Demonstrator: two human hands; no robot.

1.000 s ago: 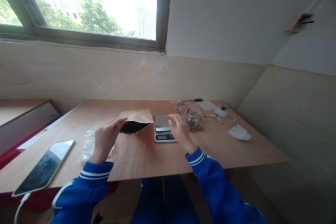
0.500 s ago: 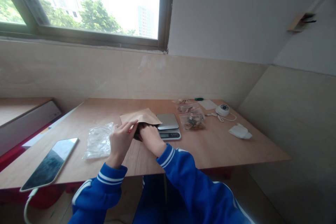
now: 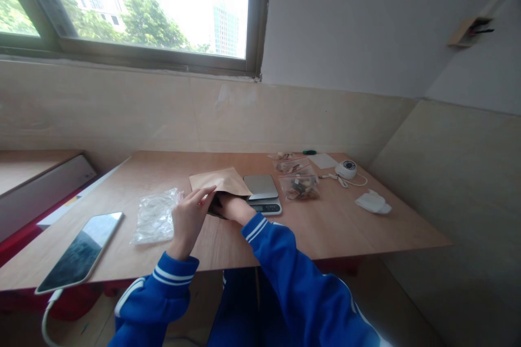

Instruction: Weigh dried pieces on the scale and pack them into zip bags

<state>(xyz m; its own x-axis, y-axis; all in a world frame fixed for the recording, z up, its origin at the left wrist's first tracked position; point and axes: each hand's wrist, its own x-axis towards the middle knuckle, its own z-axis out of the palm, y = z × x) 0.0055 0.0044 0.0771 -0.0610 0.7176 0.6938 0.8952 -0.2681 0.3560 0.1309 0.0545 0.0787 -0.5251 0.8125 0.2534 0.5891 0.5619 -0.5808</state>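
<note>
A brown paper bag (image 3: pixel 222 179) lies tilted over the table with its dark mouth facing me. My left hand (image 3: pixel 191 214) pinches the near left edge of that mouth between thumb and fingers. Inside the opening is my right hand (image 3: pixel 234 209), in past the knuckles; its fingers are hidden, and so is anything they touch. Just right of the bag sits a kitchen scale (image 3: pixel 262 190) with a silver plate and a small display, partly covered by my right hand and the bag.
Left of my hands lie a clear plastic bag (image 3: pixel 154 217) and a phone (image 3: pixel 83 252) on a cable. To the right are zip bags of small parts (image 3: pixel 300 186), a white camera (image 3: pixel 347 169) with its cord, a crumpled white wrapper (image 3: pixel 373 202), a paper sheet (image 3: pixel 323 161) and a green-handled tool (image 3: pixel 309 152).
My right hand has gone deeper into the paper bag, so less of it shows. My left hand keeps its pinch on the edge. The view has shifted slightly.
</note>
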